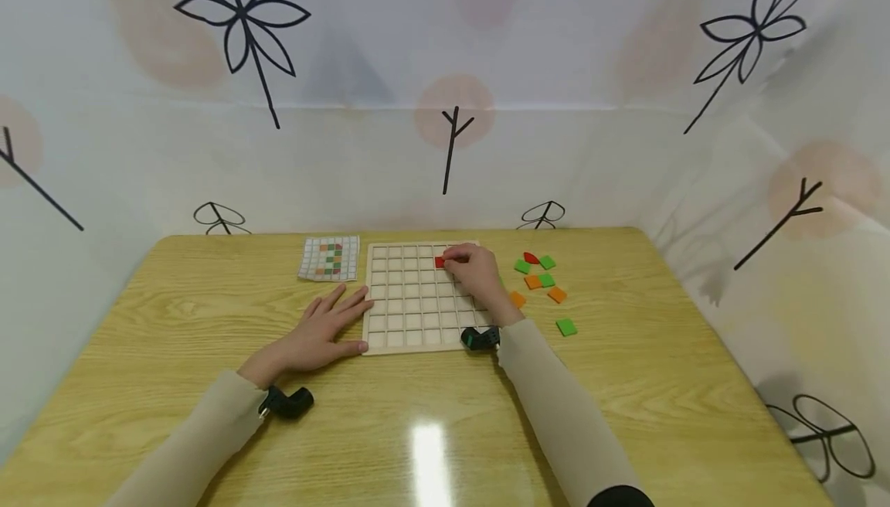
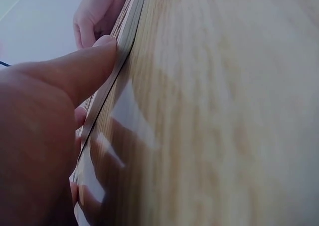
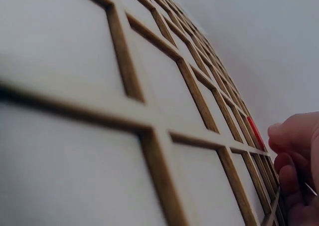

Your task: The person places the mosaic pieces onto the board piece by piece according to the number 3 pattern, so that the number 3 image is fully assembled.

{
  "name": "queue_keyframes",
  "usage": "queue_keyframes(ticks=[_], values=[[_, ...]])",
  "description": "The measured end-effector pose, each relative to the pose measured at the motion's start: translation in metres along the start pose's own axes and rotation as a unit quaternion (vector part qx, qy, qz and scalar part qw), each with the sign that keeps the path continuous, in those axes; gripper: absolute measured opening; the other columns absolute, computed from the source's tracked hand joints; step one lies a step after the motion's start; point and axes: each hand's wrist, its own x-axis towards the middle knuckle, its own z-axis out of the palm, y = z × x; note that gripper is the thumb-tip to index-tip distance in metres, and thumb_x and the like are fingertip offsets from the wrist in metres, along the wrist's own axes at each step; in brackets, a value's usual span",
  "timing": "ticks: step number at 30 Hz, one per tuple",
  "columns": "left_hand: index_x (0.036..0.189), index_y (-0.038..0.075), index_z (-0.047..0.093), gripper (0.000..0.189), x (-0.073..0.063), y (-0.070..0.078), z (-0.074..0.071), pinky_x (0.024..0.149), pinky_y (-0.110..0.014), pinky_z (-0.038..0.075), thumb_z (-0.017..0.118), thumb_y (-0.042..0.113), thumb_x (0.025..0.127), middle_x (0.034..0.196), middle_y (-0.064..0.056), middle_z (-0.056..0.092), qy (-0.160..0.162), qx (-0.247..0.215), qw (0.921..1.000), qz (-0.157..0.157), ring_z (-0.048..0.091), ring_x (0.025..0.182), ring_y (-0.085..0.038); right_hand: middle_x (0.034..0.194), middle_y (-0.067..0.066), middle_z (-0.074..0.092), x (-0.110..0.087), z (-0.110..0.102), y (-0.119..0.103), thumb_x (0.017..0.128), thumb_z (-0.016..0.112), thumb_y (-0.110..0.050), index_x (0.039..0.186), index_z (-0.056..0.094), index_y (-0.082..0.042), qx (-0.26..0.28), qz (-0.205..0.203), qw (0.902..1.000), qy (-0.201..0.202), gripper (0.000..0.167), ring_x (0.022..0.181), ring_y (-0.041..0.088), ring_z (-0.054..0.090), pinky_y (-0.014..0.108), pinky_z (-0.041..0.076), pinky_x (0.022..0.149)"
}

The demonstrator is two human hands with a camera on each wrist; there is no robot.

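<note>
A pale wooden grid board (image 1: 413, 321) lies flat on the table. My left hand (image 1: 321, 338) rests spread beside it, with the thumb and a fingertip at its left edge. In the left wrist view the thumb (image 2: 84, 71) lies along the board's side. Over the upper right part of the grid, my right hand (image 1: 476, 273) has thumb and fingers drawn together at a small red tile (image 1: 439, 262), pinching its right side. That side is hidden under the fingertips. The right wrist view shows the red tile (image 3: 255, 132) low in the grid beside the fingertips.
A paper card (image 1: 310, 258) with a coloured grid pattern lies left of the board. On the right are scattered green tiles (image 1: 566, 327), orange tiles (image 1: 557, 294) and a rounded red piece (image 1: 531, 258). A patterned cloth (image 1: 348, 159) hangs behind the wooden table (image 1: 361, 430).
</note>
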Motion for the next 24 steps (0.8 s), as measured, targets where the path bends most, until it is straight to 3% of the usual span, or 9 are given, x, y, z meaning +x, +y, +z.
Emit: queue_keyframes(ticks=[6, 16, 24], values=[[0.158, 0.017, 0.033, 0.073, 0.000, -0.001, 0.002, 0.113, -0.066, -0.001, 0.058, 0.050, 0.098, 0.166, -0.005, 0.017, 0.003, 0.000, 1.0000, 0.004, 0.000, 0.151, -0.038, 0.116, 0.007, 0.068, 0.002, -0.010, 0.003, 0.096, 0.067, -0.013, 0.112, 0.075, -0.006, 0.046, 0.026, 0.9986, -0.009, 0.019, 0.105, 0.025, 0.062, 0.040, 0.051, 0.090], [0.158, 0.019, 0.033, 0.073, 0.002, -0.005, 0.002, 0.113, -0.065, -0.001, 0.059, 0.051, 0.097, 0.166, -0.004, 0.016, 0.006, 0.001, 1.0000, 0.001, -0.001, 0.151, -0.036, 0.114, 0.013, 0.066, -0.002, -0.046, 0.012, 0.097, 0.066, -0.011, 0.116, 0.073, -0.003, 0.022, 0.011, 0.9997, 0.004, 0.023, 0.104, 0.028, 0.061, 0.036, 0.053, 0.081], [0.159, 0.019, 0.030, 0.073, -0.001, -0.002, -0.001, 0.114, -0.065, -0.001, 0.058, 0.050, 0.098, 0.166, -0.004, 0.013, -0.008, 0.009, 0.9999, -0.002, -0.002, 0.151, -0.036, 0.121, 0.016, 0.064, -0.017, -0.095, 0.029, 0.099, 0.063, -0.015, 0.122, 0.071, -0.002, -0.021, 0.022, 0.9991, 0.030, 0.028, 0.106, 0.030, 0.057, 0.032, 0.046, 0.074]])
